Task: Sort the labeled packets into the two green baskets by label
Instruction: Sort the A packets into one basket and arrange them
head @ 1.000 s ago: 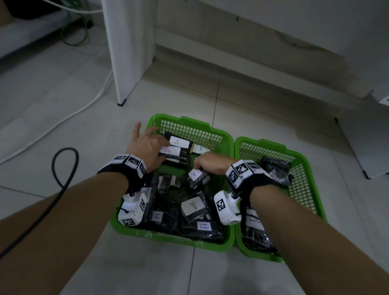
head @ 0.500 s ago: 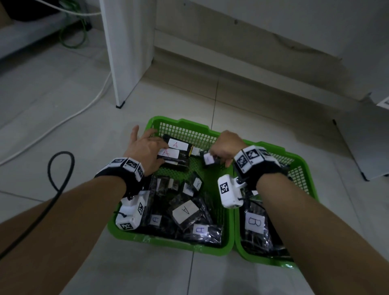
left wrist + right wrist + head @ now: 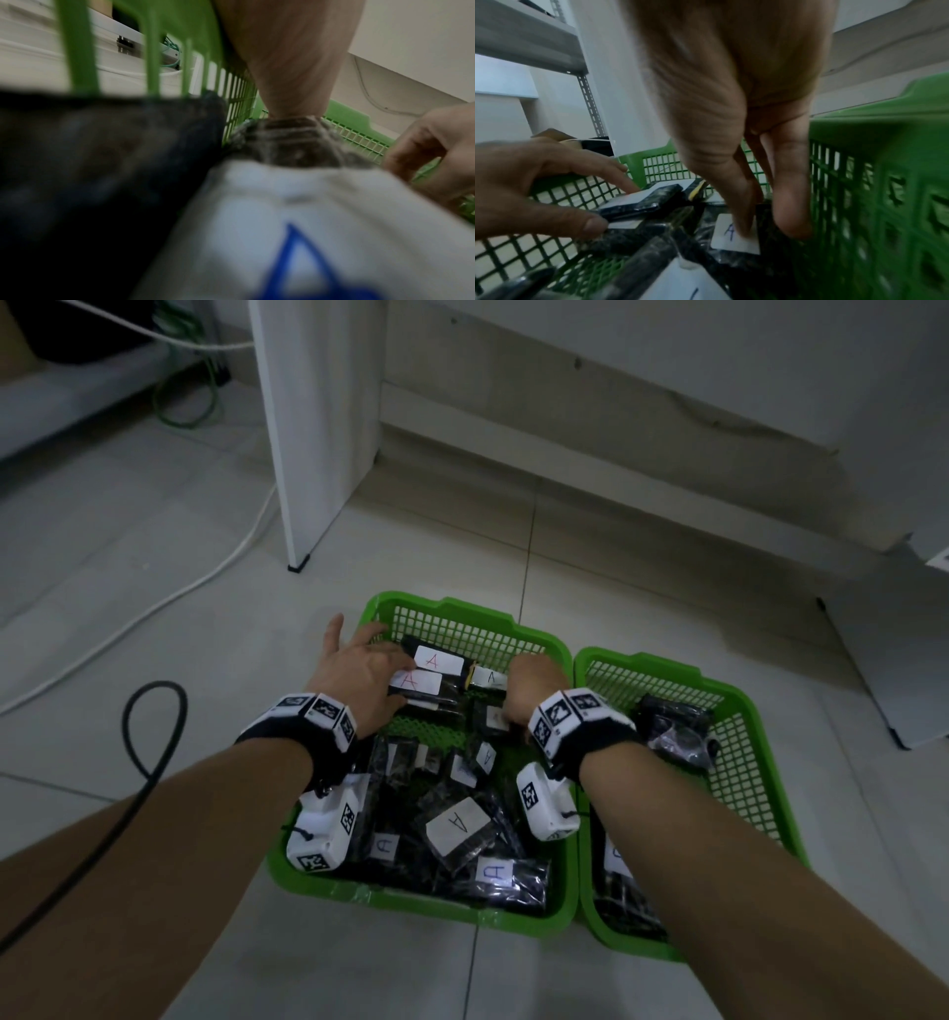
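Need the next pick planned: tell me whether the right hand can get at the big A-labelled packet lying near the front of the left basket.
Probably yes: the big A-labelled packet lies on top, uncovered, just behind the right hand.

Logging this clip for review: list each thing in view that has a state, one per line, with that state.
left basket: on the floor, holding many packets with A labels.
right basket: beside it, holding a few dark packets.
left hand: fingers spread, resting on two red-A packets at the far end.
right hand: in the left basket, fingers down on a small A packet; a grip is not clear.
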The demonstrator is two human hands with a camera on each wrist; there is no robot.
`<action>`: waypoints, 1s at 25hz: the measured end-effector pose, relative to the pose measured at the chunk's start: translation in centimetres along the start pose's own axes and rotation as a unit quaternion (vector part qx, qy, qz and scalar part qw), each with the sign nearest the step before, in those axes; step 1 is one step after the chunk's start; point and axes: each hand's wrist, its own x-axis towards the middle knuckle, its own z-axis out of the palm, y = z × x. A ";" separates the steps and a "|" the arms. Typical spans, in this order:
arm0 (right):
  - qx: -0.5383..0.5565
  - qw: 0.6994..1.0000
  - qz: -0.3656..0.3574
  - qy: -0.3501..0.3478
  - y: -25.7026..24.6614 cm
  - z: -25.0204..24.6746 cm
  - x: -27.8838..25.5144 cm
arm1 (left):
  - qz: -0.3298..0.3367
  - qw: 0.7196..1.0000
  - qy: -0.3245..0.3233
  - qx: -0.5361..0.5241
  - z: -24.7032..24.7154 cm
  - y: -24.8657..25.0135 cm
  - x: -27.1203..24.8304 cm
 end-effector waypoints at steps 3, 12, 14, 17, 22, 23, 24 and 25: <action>0.021 1.000 -0.014 -0.005 -0.4 1.0 0.3 | 0.001 1.000 -0.001 -0.001 0.0 0.0 0.0; 0.020 1.000 -0.020 0.010 -0.1 1.1 0.6 | 0.002 1.000 -0.001 0.002 0.0 0.1 0.1; 0.024 0.999 -0.021 0.013 -0.1 1.2 0.6 | 0.000 1.000 0.000 0.000 0.1 0.0 0.0; 0.029 0.999 -0.021 0.032 -0.4 0.7 0.2 | 0.000 1.000 -0.003 -0.004 0.1 0.0 0.1; 0.023 0.989 -0.111 -0.099 -1.4 -0.1 -2.4 | 0.001 1.000 0.000 -0.008 0.2 0.0 0.1; -0.008 0.983 -0.128 -0.129 -1.4 0.3 -3.1 | 0.002 1.000 0.001 -0.008 0.2 0.0 0.1; -0.027 0.981 -0.133 -0.137 -1.4 0.7 -3.5 | 0.002 1.000 0.001 -0.007 0.1 0.1 0.1; -0.021 0.983 -0.127 -0.131 -1.1 0.7 -3.8 | 0.002 1.000 0.001 -0.008 0.1 0.1 0.1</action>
